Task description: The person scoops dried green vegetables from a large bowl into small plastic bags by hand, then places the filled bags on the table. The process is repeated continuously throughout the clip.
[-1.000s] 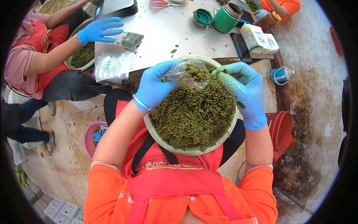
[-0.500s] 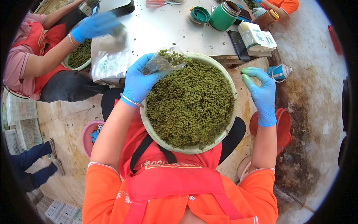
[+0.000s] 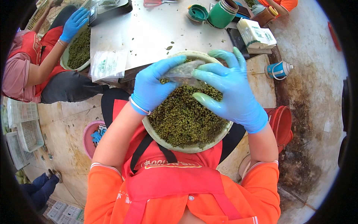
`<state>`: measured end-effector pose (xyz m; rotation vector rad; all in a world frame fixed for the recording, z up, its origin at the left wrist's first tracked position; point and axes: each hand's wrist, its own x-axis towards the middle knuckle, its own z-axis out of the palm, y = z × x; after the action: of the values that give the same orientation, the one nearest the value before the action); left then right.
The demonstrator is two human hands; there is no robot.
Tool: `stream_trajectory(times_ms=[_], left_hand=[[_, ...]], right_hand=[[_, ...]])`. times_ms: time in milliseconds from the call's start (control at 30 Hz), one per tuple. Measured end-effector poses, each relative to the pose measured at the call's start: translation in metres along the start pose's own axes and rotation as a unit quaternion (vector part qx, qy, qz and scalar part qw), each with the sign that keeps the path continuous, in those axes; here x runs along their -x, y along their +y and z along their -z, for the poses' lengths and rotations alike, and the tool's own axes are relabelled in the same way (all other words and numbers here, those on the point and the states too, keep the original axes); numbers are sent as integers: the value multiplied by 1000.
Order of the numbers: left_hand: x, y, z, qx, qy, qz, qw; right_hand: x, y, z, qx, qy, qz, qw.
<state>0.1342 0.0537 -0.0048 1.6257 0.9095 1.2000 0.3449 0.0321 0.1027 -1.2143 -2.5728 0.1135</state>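
A wide pale basin (image 3: pixel 186 150) on my lap is heaped with small green berries (image 3: pixel 186 119), like green peppercorns in clusters. Over its far side, my left hand (image 3: pixel 154 82), in a blue glove, grips a clear plastic bag (image 3: pixel 184 72); some berries show at the bag's left edge. My right hand (image 3: pixel 231 89), gloved in blue with greenish stained fingertips, is beside the bag's right end. Its fingers are spread and curved, and I see nothing in them. Whether a fingertip touches the bag, I cannot tell.
Beyond the basin is a metal table (image 3: pixel 149 41) with flat plastic bags (image 3: pixel 108 65), scissors (image 3: pixel 158 3), a green jar (image 3: pixel 222 14) and a white packet stack (image 3: pixel 256 33). A co-worker's gloved hand (image 3: pixel 75 24) is at left. A red bucket (image 3: pixel 279 125) stands right, a pink basin (image 3: pixel 88 138) left.
My right hand has moved left from beyond the basin's right rim to the bag, its fingers spreading. My left hand and the bag have shifted slightly right. The co-worker's hand has drawn back left.
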Motion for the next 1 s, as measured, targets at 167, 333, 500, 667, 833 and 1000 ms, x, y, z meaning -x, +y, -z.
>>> stream_trajectory(times_ms=[167, 333, 500, 667, 833, 1000], left_hand=[[1, 6, -14, -68, -21, -49, 996], [-1, 8, -10, -139, -44, 24, 989], [3, -3, 2, -75, -45, 119, 989], [3, 1, -9, -85, -35, 52, 994], [1, 6, -6, -105, -46, 41, 992], [-13, 30, 4, -167, -48, -9, 985]], right_hand=[[-3, 3, -32, -48, 15, 19, 999], [-4, 10, -36, 30, 28, 37, 998], [-10, 4, -16, 74, 27, 6, 997], [-8, 8, -32, 34, 13, -1, 999], [-16, 6, -39, -126, 37, -12, 991], [-18, 22, -53, -34, 73, 14, 997]])
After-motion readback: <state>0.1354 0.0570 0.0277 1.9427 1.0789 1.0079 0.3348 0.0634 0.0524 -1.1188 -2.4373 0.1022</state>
